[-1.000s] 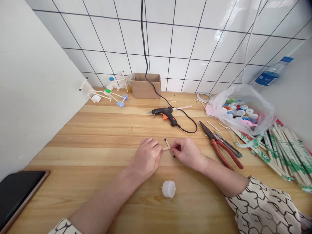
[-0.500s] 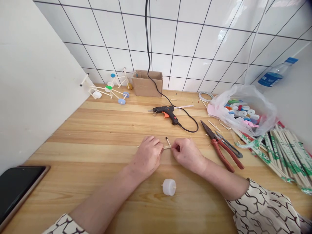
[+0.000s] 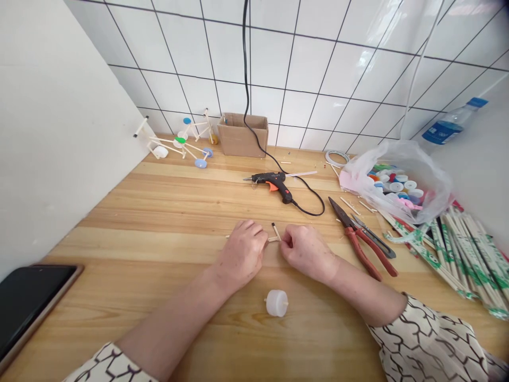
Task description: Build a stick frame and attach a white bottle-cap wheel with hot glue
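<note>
Head view: our left hand (image 3: 240, 254) and right hand (image 3: 306, 252) pinch wooden sticks (image 3: 274, 237); at two o'clock, a plastic bag (image 3: 427, 185) holds bottle caps (image 3: 395, 186).

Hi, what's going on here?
A person's left hand holds small crossed wooden sticks, with the right hand right beside them. A white plastic cap lies nearer the person. Farther along the wooden counter are a hot glue gun, red-handled pliers and a plastic bag of bottle caps.

Bare hands (image 3: 306, 253), cream sleeves (image 3: 427, 339), dark squiggle pattern.
</note>
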Tool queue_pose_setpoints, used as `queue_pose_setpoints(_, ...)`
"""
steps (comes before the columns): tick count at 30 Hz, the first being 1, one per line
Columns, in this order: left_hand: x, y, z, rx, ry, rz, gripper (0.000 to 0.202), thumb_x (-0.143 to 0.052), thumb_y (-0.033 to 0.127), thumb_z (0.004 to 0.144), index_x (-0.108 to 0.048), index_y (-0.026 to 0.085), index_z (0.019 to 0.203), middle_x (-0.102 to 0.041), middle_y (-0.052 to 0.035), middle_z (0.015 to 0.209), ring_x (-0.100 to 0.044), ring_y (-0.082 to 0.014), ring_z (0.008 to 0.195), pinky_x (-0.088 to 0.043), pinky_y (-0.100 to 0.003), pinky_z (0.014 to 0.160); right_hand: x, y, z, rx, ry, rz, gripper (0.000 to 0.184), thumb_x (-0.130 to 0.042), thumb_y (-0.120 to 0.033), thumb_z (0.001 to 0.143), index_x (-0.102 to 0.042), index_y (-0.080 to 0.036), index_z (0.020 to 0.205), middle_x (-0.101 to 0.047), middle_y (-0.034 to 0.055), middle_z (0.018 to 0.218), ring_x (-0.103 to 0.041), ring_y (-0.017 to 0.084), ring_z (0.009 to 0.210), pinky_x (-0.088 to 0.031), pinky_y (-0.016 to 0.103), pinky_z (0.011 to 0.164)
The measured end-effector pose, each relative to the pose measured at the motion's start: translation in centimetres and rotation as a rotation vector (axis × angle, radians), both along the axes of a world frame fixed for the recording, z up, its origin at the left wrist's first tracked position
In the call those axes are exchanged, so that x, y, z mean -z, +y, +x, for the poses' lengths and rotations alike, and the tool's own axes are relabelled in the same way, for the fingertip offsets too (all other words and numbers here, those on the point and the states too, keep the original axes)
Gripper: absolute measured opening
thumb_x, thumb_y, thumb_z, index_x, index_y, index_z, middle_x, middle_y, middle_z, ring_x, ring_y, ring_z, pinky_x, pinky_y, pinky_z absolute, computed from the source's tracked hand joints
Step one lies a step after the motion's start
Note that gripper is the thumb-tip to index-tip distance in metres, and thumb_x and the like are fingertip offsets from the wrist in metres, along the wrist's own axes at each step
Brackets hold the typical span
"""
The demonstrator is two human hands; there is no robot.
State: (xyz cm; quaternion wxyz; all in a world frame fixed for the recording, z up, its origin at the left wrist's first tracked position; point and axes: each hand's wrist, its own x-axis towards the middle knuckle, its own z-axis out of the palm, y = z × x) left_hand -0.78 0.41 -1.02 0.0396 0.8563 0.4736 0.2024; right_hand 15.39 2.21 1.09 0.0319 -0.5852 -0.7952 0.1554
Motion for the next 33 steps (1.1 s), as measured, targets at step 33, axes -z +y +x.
queue_pose_setpoints(33,0.20,0.27,0.01,0.034,-0.013,-0.015,0.024,-0.045,0.007,0.082,-0.058,0.015,0.064,-0.058,-0.0058,0.069,-0.049,-0.0192,0.072,-0.043,-0.032,0.070,0.09,0.81,-0.01,-0.033,0.041,-0.107,0.013,-0.048,-0.013,0.071,-0.055,-0.016,0.060,-0.059,0.0022,0.058,-0.049,0.012,0.054,-0.027,0.022,0.048)
